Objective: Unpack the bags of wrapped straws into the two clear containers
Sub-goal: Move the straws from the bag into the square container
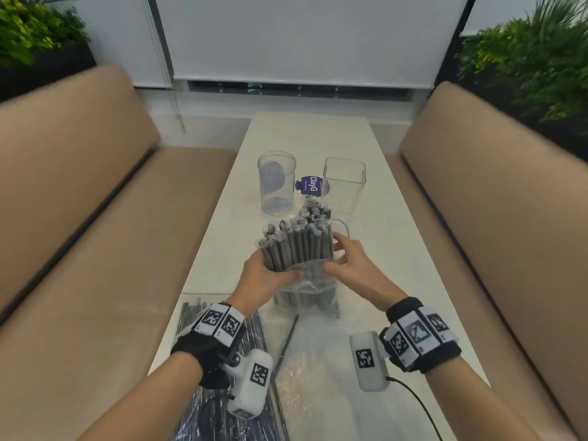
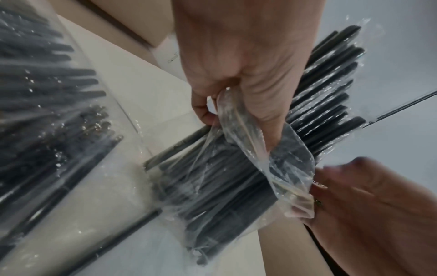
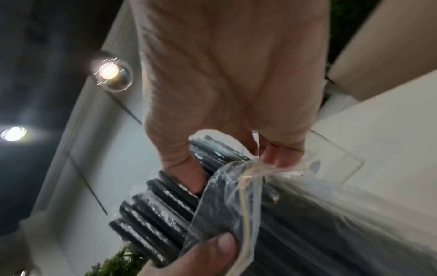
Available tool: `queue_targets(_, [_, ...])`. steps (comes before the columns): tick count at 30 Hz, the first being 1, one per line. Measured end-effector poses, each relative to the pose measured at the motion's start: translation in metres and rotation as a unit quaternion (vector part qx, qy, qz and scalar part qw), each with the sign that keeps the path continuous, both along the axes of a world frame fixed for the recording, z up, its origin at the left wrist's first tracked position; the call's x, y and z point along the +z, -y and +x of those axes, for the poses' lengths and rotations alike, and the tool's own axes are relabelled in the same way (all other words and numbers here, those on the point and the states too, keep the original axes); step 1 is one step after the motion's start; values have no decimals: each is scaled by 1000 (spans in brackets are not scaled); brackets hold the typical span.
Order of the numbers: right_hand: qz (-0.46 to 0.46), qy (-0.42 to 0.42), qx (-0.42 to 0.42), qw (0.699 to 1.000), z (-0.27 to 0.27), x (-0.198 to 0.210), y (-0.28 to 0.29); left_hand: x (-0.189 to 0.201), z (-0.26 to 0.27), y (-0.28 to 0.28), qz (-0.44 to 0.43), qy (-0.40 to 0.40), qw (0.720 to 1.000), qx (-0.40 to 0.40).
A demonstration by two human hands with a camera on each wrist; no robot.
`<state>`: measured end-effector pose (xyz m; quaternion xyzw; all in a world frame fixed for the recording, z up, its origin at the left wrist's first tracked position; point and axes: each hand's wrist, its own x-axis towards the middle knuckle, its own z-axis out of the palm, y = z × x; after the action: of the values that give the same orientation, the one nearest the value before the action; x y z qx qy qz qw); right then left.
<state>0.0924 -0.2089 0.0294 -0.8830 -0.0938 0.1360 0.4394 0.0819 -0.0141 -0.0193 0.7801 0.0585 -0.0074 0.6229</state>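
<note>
A bundle of dark wrapped straws (image 1: 296, 243) sticks up out of a clear plastic bag (image 1: 305, 291), held above the white table (image 1: 305, 138). My left hand (image 1: 280, 272) grips the bundle at the bag's mouth, with its thumb across the front. My right hand (image 1: 334, 256) pinches the bag's open rim on the right side. In the left wrist view the left hand (image 2: 236, 128) curls round plastic and straws (image 2: 331, 89). In the right wrist view the right hand (image 3: 236, 168) has its thumb on the straws (image 3: 153, 214) and its fingers behind the bag (image 3: 236, 201). Beyond stand a round clear container (image 1: 276, 186) and a square clear container (image 1: 343, 183), both without straws.
A purple-labelled lid (image 1: 310, 186) lies between the containers, and a clear lid (image 1: 342, 227) sits just behind the bundle. Another full bag of straws (image 2: 47, 112) lies near left. A loose straw (image 1: 288, 342) and crumpled plastic (image 1: 318, 361) lie at the front. Tan benches (image 1: 79, 218) flank the table.
</note>
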Motion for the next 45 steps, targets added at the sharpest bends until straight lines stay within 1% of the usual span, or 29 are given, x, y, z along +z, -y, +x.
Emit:
queue_targets(1, [8,-6,-1,1000,3,-2,-1,0,-1,-1,0,-2,1000,-9])
queue_targets(4, [15,46,-34,998,15,-5,-5,2,0,-2,0,-10,1000,-14])
queue_targets(7, [7,102,-23,994,24,5,-9,4,2,-1,-9,-5,1000,-13])
queue_targets(10, [60,132,-30,989,28,21,-10,12,5,-2,-27,13,999,-18])
queue_targets(12, [100,138,-38,985,35,27,-8,20,9,-2,-34,22,999,-29])
queue_targets(15, [131,142,-54,980,50,40,-6,34,21,-1,-40,30,997,-54])
queue_targets(18, [174,152,-87,969,68,67,-3,44,40,-1,-42,32,996,-76])
queue_targets(21, [224,167,-119,953,86,101,1,48,60,-1,-17,20,996,-88])
queue_targets(26, [263,196,-131,936,118,152,14,44,89,-2,10,-5,994,-106])
queue_targets(30, [305,265,-163,900,155,201,39,34,100,-7,7,-22,994,-103])
queue_targets(33, [353,293,-195,867,190,219,51,29,102,-11,-4,-35,994,-105])
queue_targets(34, [362,293,-204,861,204,215,53,28,102,-12,-6,-37,994,-107])
queue_targets(35, [355,289,-211,864,216,208,52,28,102,-11,-8,-38,993,-107])
queue_targets(37, [324,266,-224,880,240,181,47,26,103,-10,-14,-38,993,-108])
queue_targets(40, [271,213,-252,905,265,128,38,23,105,-8,-17,-45,993,-112])
queue_targets(42, [241,182,-255,919,274,93,34,21,106,-8,-15,-45,993,-108])
queue_targets(45, [178,123,-247,945,280,54,34,18,106,-8,-21,-41,993,-112])
